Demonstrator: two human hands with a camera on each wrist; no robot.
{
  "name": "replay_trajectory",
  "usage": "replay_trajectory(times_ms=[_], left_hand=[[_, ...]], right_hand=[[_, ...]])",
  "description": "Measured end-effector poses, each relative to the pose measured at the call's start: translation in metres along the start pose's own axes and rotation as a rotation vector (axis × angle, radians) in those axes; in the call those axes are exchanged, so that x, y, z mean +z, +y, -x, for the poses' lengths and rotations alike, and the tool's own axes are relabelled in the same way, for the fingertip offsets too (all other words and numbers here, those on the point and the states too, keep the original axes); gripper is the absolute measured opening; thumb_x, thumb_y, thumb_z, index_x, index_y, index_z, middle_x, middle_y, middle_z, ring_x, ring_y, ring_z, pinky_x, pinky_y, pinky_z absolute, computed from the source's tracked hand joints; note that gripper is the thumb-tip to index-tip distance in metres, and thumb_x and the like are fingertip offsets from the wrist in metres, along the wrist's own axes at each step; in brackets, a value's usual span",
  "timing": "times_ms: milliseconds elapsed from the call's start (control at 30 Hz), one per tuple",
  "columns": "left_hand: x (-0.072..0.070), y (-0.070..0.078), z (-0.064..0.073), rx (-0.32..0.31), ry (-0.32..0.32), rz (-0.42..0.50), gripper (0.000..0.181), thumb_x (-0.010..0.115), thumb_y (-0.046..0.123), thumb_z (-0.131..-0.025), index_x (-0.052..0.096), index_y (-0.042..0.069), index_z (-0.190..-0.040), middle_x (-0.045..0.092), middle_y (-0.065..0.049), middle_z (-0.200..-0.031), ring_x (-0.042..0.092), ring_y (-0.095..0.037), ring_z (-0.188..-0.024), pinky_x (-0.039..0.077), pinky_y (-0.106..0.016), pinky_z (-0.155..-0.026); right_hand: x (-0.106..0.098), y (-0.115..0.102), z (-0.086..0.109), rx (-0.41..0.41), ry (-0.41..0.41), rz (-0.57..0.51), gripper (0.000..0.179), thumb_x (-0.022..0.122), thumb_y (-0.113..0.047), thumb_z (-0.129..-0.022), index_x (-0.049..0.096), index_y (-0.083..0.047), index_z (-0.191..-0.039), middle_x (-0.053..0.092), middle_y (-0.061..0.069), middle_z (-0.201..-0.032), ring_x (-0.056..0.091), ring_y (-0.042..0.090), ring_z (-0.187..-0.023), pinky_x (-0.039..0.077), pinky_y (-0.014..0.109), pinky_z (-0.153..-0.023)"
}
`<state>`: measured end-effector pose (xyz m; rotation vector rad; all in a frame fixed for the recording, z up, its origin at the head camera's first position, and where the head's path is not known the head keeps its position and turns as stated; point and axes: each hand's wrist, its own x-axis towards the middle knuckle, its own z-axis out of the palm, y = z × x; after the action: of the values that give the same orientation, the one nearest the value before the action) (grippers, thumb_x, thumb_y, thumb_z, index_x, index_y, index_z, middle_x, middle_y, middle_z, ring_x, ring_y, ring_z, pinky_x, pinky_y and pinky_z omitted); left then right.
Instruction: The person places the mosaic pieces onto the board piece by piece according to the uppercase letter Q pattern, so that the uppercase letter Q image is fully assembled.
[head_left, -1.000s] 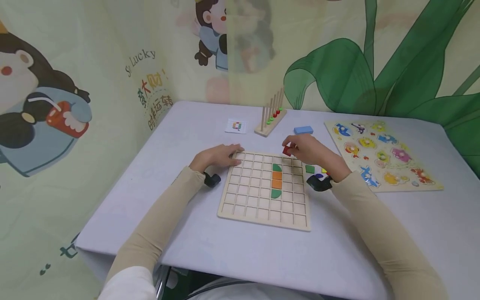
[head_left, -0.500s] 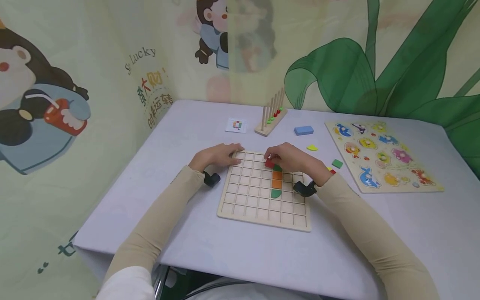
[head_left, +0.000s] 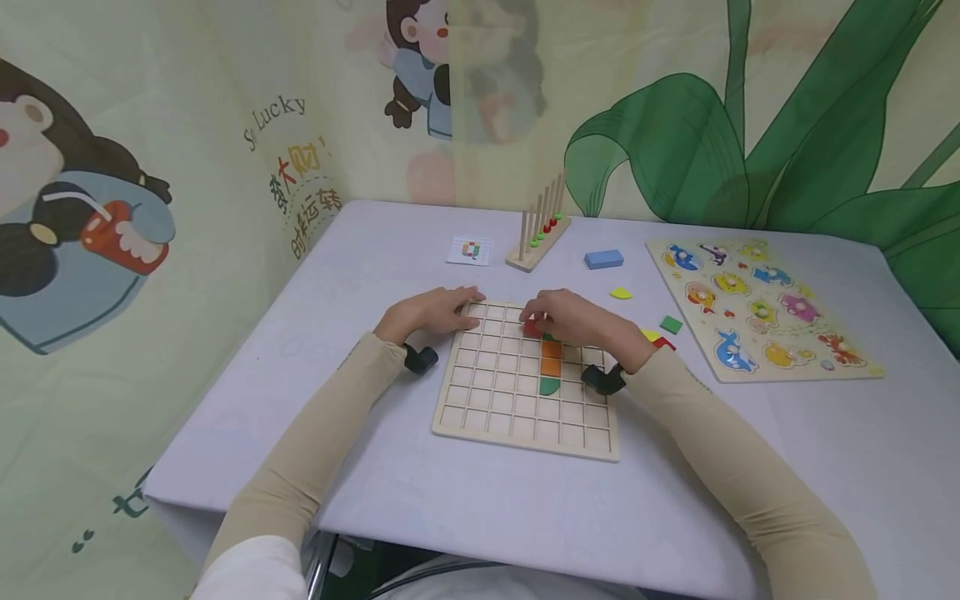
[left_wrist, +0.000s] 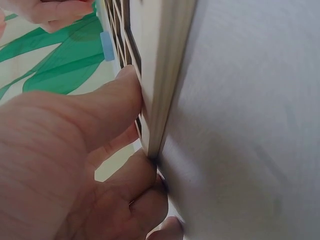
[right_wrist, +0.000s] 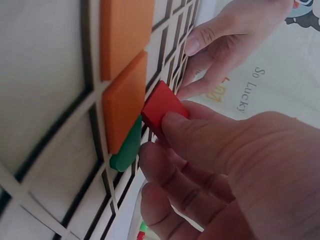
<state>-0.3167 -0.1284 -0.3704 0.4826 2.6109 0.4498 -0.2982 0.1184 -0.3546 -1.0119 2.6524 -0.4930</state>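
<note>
I see the person's right hand pinching a red block between thumb and fingers, tilted over the grid board; I can't tell whether it touches the wood. Just beside it on the board, 2 orange squares sit in 1 column, with a green rounded piece at the near end and a 2nd at the far end, mostly hidden from my head view. The left hand grasps the board's far left corner, thumb on top. To the right I have loose yellow, red and green pieces, then an animal puzzle. Beyond the board stand a blue block, a peg stand and a printed card.
</note>
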Motion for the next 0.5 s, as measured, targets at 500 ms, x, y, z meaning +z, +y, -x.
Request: replay_trajectory(times_ms=[500], left_hand=[[-0.0016,-0.0006,0.0010,0.021,-0.010,0.007,0.058,0.051,0.039,-0.101,0.034,0.022,-0.153,0.030,-0.007,-0.159,0.025,-0.029,-0.148,0.023,-0.048,-0.119]], right_hand=[[0.0072,-0.0009,-0.0035,0.031,-0.001,0.048,0.028,0.056,0.000,-0.096,0.069,-0.005,-0.121,0.062,0.015,-0.110,0.057,0.026,-0.096,0.053,0.037,-0.090]])
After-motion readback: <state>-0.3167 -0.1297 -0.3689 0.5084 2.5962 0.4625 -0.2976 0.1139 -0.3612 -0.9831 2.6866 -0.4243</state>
